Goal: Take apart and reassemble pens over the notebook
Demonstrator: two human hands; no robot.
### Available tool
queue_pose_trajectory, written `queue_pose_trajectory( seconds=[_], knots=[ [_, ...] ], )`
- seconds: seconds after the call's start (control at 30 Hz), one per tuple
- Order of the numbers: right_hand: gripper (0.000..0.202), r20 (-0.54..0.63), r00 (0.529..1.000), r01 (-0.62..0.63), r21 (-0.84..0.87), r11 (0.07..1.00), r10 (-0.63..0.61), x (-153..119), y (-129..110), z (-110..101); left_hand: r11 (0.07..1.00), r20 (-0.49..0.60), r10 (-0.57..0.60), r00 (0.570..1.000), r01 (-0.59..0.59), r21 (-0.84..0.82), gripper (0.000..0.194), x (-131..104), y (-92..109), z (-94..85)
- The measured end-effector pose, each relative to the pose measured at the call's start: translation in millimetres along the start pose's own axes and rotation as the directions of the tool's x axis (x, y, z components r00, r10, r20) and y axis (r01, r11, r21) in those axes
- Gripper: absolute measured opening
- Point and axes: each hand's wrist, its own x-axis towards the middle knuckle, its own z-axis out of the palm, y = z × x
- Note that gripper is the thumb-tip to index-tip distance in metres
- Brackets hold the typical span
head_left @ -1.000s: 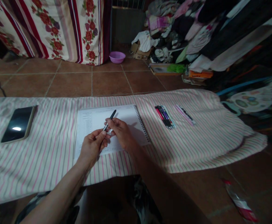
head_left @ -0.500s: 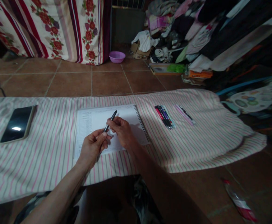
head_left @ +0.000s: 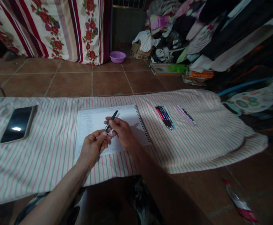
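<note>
A dark pen (head_left: 114,115) is held slantwise above a spiral notebook (head_left: 129,117), its dark end pointing up and to the right. The fingertips of my left hand (head_left: 95,143) pinch the lower end of the pen. My right hand (head_left: 121,129) grips the upper part between thumb and fingers. Under both hands the notebook lies open on the striped cloth (head_left: 119,168), with printed lines at its left side and the black spiral at its right.
Several pens (head_left: 165,118) lie right of the notebook, with a pink pen (head_left: 184,115) and a black-and-white one beyond. A phone (head_left: 18,124) rests at the left. A purple basin (head_left: 118,57) and a bottle (head_left: 240,203) are on the tiled floor.
The fingers of my right hand have shifted on the pen, with the index finger reaching a little further left and up. My left hand has barely moved.
</note>
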Motion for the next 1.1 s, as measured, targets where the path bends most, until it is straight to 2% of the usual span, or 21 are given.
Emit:
queue_pose_trajectory(
  seconds=[0.13, 0.27, 0.5, 0.63, 0.87, 1.1],
  knots=[
    [0.025, 0.02, 0.999, -0.03, 0.057, 0.998, 0.029, 0.7, 0.1, -1.3, 1.0, 0.001, 0.003, 1.0, -0.003, -0.011, 0.028, -0.3, 0.0, 0.0],
    [0.019, -0.065, 0.998, -0.011, -0.016, 1.0, 0.01, 2.1, 0.2, 0.8, 1.0, 0.007, 0.01, 1.0, -0.01, -0.002, 0.028, -0.8, -1.3, -0.5],
    [0.027, -0.132, 0.991, 0.016, -0.135, 0.991, -0.034, 1.9, 1.9, 5.1, 1.0, 0.042, 0.025, 0.999, -0.025, 0.005, 0.027, -1.1, -2.2, -0.4],
    [0.025, -0.082, 0.995, 0.039, -0.135, 0.99, -0.051, 1.2, 2.1, 3.7, 1.0, 0.009, 0.006, 1.0, -0.006, -0.022, 0.026, -0.4, -1.0, -0.2],
    [0.025, 0.025, 1.0, 0.008, 0.045, 0.999, -0.009, 4.0, 3.9, -4.2, 0.999, 0.021, 0.001, 1.0, 0.0, -0.042, 0.026, -0.2, 2.1, 0.5],
    [0.02, -0.064, 0.998, 0.027, -0.003, 1.0, -0.027, 3.9, 2.2, -1.1, 1.0, 0.012, -0.001, 1.0, 0.001, -0.011, 0.03, -2.0, -0.8, -0.5]
  ],
)
